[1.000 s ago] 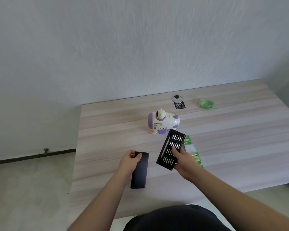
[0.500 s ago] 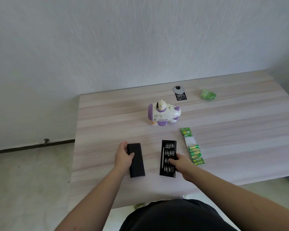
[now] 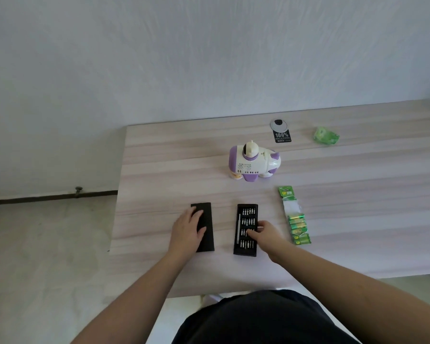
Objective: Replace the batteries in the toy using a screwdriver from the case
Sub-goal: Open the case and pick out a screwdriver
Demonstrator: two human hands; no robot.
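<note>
Two bare hands work near the front edge of the pale wooden table point(image 3: 358, 170): the left hand point(image 3: 187, 230) lies flat with relaxed fingers on the black case sleeve point(image 3: 206, 227), while the right hand point(image 3: 263, 230) curls over the right side of the open bit tray point(image 3: 245, 230); whether it pinches a bit I cannot tell. Farther back stands the white-and-purple toy point(image 3: 253, 163). Right of the tray lies the green battery pack point(image 3: 294, 216), with a black tag point(image 3: 281, 131) and a green wrapper point(image 3: 326, 136) near the wall.
</note>
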